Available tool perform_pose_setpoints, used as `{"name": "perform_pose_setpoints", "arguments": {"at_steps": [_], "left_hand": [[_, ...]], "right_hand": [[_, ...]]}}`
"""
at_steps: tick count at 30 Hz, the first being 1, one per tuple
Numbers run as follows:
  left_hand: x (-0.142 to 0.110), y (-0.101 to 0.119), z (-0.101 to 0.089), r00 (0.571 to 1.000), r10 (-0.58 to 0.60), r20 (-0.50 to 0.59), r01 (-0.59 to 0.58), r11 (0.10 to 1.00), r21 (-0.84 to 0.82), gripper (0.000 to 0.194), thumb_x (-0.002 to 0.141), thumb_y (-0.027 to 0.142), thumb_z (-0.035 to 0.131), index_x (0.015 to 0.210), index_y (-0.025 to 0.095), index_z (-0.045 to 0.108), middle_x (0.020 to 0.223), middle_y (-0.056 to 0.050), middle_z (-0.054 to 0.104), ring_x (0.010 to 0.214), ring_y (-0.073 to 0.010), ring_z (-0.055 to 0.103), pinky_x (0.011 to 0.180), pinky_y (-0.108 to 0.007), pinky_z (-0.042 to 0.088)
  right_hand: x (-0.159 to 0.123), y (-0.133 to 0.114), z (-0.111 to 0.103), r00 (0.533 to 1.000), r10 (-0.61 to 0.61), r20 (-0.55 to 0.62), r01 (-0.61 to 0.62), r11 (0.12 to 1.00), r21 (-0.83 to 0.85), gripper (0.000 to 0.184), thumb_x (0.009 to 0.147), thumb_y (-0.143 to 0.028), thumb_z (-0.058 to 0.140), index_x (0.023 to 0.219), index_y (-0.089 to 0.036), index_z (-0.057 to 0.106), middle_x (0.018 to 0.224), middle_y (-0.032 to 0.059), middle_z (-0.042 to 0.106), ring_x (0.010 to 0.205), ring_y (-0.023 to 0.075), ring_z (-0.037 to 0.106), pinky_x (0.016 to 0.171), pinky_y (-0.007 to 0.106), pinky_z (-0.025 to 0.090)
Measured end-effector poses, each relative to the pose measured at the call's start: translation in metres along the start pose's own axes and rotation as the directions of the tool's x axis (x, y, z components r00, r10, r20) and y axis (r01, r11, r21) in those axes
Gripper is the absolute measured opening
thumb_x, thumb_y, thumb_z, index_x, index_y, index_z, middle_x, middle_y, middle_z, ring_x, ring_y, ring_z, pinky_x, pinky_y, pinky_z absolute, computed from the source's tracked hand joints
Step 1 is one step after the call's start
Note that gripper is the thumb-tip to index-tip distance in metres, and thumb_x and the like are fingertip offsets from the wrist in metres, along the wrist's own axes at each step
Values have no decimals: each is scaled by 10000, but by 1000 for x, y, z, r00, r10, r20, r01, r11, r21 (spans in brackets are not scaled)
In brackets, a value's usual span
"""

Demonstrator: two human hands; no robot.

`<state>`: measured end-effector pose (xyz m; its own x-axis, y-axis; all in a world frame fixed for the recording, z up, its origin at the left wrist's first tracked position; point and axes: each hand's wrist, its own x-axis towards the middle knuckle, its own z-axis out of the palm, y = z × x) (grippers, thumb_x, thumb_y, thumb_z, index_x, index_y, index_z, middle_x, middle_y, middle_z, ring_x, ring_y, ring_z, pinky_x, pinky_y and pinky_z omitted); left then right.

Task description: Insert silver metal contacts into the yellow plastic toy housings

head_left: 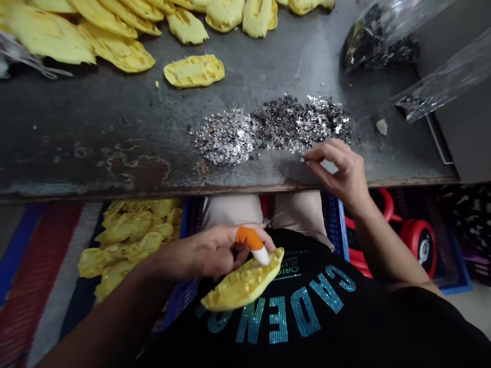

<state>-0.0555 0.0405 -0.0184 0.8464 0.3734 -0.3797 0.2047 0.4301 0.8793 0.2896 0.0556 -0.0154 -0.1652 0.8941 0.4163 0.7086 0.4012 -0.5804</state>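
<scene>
My left hand (233, 248), with orange and white covers on one finger, grips a yellow moulded plastic shell (241, 286) in front of my chest, its ribbed inside facing up. Over the table's front edge, my right hand (339, 171) pinches a tiny metal clip (302, 159) between thumb and fingertip. Just beyond it lie heaps of small metal parts: a bright silver pile (226, 137), a darker pile (278, 120) and a mixed shiny pile (324, 120), touching one another.
A single yellow shell (194, 70) lies on the dark metal table (69, 138), with many more shells (115, 46) at the back left. Bags of metal parts (378, 43) stand back right. Below are a crate of yellow parts (134, 230) and red wheels (418, 245) in a blue crate.
</scene>
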Motion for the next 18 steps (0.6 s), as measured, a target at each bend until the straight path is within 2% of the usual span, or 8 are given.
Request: {"name": "perform_pose_setpoints", "arguments": {"at_steps": [2,3,6,8,10,12,14,18], "left_hand": [[-2,11,-3,989,-45,144,35,997,76,776,881,895,788,1265,227,883,915,-94,746,673,-181,574,581,-277,498],[-2,17,-3,988,-65,141,50,992,113,802,873,924,769,1256,227,863,909,-80,724,678,-180,552,576,-278,474],[2,39,5,991,-131,4,123,939,321,765,848,902,785,1184,216,811,801,-18,639,654,-174,519,545,-270,406],[7,57,13,982,-186,-44,180,825,535,684,839,796,842,1205,221,797,833,-8,670,731,-196,593,619,-267,449],[12,73,19,975,-221,5,160,720,676,612,838,723,864,1185,220,821,999,-39,749,862,-227,671,743,-290,507],[15,84,21,974,-207,89,84,702,707,486,888,647,828,1164,248,861,1116,-39,778,950,-242,715,852,-309,527],[17,90,22,977,-170,129,40,737,674,390,927,595,796,1140,282,889,1171,-20,793,969,-233,736,890,-309,521],[11,92,21,983,-172,66,100,798,594,392,884,570,845,1164,297,878,1117,-3,810,942,-232,744,789,-286,513]], "right_hand": [[10,28,2,997,47,58,-36,984,-177,133,1112,-260,700,1090,-291,828,1076,49,817,1052,291,747,963,481,536],[15,38,4,993,52,106,-26,971,-237,140,1097,-244,704,1110,-289,837,1096,57,818,1072,300,736,970,480,509],[26,48,12,971,64,232,21,939,-344,176,1103,-244,677,1165,-275,839,1144,85,814,1116,317,695,979,463,446],[27,45,12,961,80,266,29,924,-382,178,1124,-256,653,1147,-250,829,1132,100,810,1098,315,679,967,448,422],[25,40,8,954,96,284,28,914,-404,159,1129,-275,665,1095,-234,815,1092,103,807,1063,309,675,952,436,405],[20,37,2,947,109,302,28,908,-417,142,1120,-297,699,1040,-230,796,1036,94,801,1027,303,675,941,430,395],[15,37,-3,944,115,310,26,909,-416,129,1109,-313,732,1028,-231,788,1013,88,795,1010,301,680,946,431,401],[5,40,-4,958,101,268,-8,945,-328,82,1098,-285,732,1084,-239,798,1059,85,792,984,283,689,947,420,461]]}}
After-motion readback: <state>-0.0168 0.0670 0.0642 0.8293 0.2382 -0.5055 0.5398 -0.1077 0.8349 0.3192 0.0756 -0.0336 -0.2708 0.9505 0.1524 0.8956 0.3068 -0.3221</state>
